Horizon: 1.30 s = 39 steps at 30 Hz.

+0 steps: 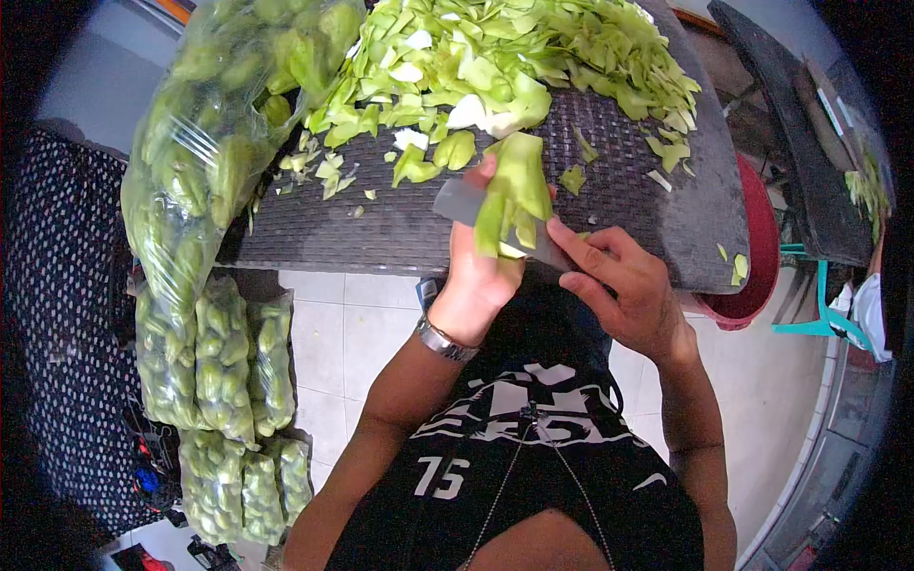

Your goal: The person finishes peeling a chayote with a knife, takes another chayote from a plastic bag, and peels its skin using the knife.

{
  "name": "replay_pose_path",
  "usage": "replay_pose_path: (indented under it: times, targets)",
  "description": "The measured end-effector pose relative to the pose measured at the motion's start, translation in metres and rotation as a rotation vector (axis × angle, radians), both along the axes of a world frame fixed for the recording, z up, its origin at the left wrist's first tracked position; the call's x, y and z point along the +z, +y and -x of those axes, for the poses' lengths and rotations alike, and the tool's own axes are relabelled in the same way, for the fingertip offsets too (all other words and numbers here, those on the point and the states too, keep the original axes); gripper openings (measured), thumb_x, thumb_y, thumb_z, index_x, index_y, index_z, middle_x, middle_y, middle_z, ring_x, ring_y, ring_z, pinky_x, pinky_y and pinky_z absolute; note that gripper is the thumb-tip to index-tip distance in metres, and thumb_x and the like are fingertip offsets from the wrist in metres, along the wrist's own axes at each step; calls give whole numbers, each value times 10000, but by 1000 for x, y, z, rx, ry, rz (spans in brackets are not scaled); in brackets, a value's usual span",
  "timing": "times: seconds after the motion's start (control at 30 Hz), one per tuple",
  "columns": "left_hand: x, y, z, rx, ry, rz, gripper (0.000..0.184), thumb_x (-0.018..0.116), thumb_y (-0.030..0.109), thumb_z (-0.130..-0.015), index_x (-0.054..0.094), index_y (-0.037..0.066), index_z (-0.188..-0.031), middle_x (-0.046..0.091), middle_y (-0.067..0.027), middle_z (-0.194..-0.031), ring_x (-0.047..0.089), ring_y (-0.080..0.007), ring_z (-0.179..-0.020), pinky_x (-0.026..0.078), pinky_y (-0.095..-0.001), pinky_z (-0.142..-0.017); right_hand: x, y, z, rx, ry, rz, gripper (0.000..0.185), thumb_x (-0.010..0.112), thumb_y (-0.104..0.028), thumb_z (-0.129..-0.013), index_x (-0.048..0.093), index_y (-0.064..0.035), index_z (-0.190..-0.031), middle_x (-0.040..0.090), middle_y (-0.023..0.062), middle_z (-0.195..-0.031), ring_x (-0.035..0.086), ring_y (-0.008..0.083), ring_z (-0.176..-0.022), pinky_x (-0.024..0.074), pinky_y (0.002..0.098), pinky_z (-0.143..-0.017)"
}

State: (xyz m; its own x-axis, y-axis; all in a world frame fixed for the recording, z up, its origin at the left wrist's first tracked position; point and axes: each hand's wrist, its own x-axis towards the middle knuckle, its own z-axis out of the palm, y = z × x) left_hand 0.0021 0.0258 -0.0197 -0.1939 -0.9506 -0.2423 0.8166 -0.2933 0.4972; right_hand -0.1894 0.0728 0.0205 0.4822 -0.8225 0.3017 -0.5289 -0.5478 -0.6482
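My left hand, with a metal watch on the wrist, is wrapped round a pale green vegetable above the table's near edge. My right hand grips a knife whose wide blade crosses under the vegetable toward the left. Thin green slices hang over the blade. Behind my hands, a large heap of green slices covers the back of the dark woven table. A few loose pieces lie nearer the front.
A big clear bag of whole green vegetables rests along the table's left side. Several smaller filled bags are on the tiled floor at left. At right are a red tub, a teal stool and another dark surface.
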Motion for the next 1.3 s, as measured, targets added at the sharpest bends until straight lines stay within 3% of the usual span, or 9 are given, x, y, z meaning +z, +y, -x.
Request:
replay_pose_path:
  times: [0.23,0.37,0.47,0.6,0.7,0.93,1.13,1.17,1.3]
  targets:
    - [18,13,-5,-129,-102,-48,556,449,500,-1005,586,63,-1319,716,-160,-1013,714,-289,-759,558,-353,-522,-3,-18,7,-62,35,148,489,714,-236,-936,614,-177,-1411,652,132,-938,642,303,-796,553,402,-709]
    - [42,21,-7,-156,-111,-42,559,421,497,-1002,579,68,-1324,709,-148,-972,700,-298,-678,509,-334,-419,-8,-44,38,-230,24,-13,414,674,-222,-971,642,-142,-1376,652,159,-878,630,293,-761,522,400,-696]
    - [41,16,-8,-144,-68,-34,570,432,497,-1007,560,62,-1353,716,-137,-1017,708,-304,-765,572,-393,-589,6,-47,38,-309,23,-117,409,675,-226,-971,650,-132,-1368,666,163,-879,642,289,-783,523,389,-737]
    - [23,7,0,73,54,-81,545,474,475,-1010,574,57,-1345,721,-156,-1068,707,-310,-889,581,-423,-815,14,-18,13,-29,-18,-33,480,719,-240,-933,629,-163,-1397,683,127,-923,680,294,-843,560,385,-783]
    - [5,1,-5,-32,62,-35,522,518,457,-1003,598,49,-1317,721,-166,-1076,701,-311,-924,570,-402,-864,14,1,0,-12,39,-20,518,739,-268,-911,618,-191,-1409,673,126,-968,684,301,-843,573,397,-751]
    - [6,4,-2,-71,11,9,520,603,460,-939,590,42,-1247,690,-109,-995,689,-258,-837,562,-377,-799,7,2,5,26,55,44,524,755,-306,-888,630,-215,-1389,658,122,-968,685,301,-837,582,403,-705]
    - [23,22,0,28,-179,-36,530,536,502,-961,598,59,-1245,693,-100,-951,697,-221,-776,585,-376,-596,1,-6,8,-104,96,136,504,747,-271,-904,630,-212,-1391,683,121,-1017,687,312,-834,578,421,-724]
    - [19,20,-7,-121,-117,-81,531,507,520,-975,596,74,-1249,696,-88,-978,703,-204,-766,587,-364,-521,0,-11,16,-121,58,83,500,747,-262,-905,633,-217,-1390,688,122,-1020,688,312,-838,578,416,-733]
    - [23,20,-1,-9,-105,-53,492,504,472,-988,617,62,-1236,705,-114,-1023,704,-228,-845,592,-380,-599,3,-14,28,-88,-13,-26,501,756,-228,-895,643,-240,-1384,698,124,-999,690,304,-851,576,388,-757]
